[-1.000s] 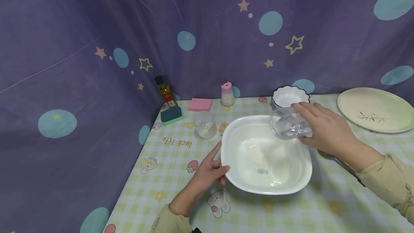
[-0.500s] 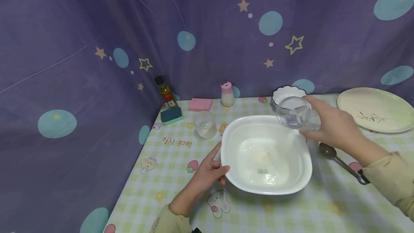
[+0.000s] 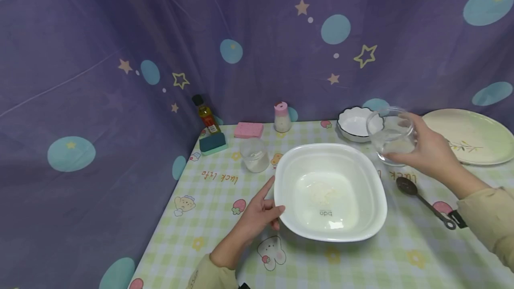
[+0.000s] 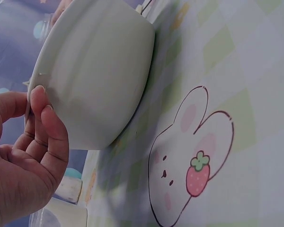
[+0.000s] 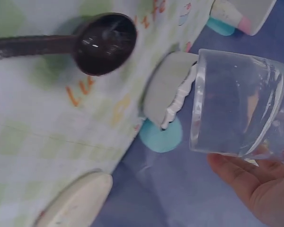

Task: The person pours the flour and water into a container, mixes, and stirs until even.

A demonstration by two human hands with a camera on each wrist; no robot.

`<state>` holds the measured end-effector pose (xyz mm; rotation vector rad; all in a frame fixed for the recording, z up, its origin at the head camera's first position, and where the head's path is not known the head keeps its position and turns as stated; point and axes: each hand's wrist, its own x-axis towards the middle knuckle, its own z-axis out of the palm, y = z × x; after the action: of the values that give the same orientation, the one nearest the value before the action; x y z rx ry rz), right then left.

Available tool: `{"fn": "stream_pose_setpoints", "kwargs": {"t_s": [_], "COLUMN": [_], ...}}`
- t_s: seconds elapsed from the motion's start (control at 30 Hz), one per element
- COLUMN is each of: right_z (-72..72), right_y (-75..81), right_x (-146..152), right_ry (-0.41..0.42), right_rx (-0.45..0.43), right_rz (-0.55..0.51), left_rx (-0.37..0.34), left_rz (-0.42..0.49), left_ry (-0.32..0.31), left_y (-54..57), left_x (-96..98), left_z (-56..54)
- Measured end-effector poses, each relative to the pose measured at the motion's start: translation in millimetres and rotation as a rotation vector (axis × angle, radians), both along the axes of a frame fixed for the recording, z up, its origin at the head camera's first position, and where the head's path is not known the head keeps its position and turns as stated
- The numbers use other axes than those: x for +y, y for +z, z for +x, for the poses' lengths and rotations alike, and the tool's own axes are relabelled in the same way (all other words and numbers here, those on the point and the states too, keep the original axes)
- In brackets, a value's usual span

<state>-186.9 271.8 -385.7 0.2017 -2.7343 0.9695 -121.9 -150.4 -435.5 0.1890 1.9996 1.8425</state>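
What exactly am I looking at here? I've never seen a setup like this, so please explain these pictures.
There's no machine here, just a person's two bare hands. The wide view comes from a camera on the head, looking forward and down. The other two views come from cameras on the wrists, each watching its own hand.

The left hand grips the rim of a white basin with something pale at its bottom. The right hand holds a clear cup.

Also on the checked tablecloth are a dark spoon, a scalloped bowl, an oval plate, another clear cup, a pink sponge, a green sponge, a pink-topped container and a dark-capped bottle.
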Motion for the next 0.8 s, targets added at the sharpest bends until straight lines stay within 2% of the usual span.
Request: {"fn": "stream_pose_setpoints", "kwargs": {"t_s": [0.43,0.8], "right_z": [-4.3,-9.6], "right_y": [-33.0,-49.6], "right_x": [13.3,17.0], "right_ry": [-0.046,-0.045], "right_rx": [-0.061,-0.106], "right_rz": [-0.159,-0.226], "left_rx": [-0.008,-0.002], "left_rz": [-0.021,-0.016], "left_ry": [0.008,0.008], "left_y": [0.1,0.2], "left_x": [0.4,-0.1], "left_z": [1.1,1.5]}}
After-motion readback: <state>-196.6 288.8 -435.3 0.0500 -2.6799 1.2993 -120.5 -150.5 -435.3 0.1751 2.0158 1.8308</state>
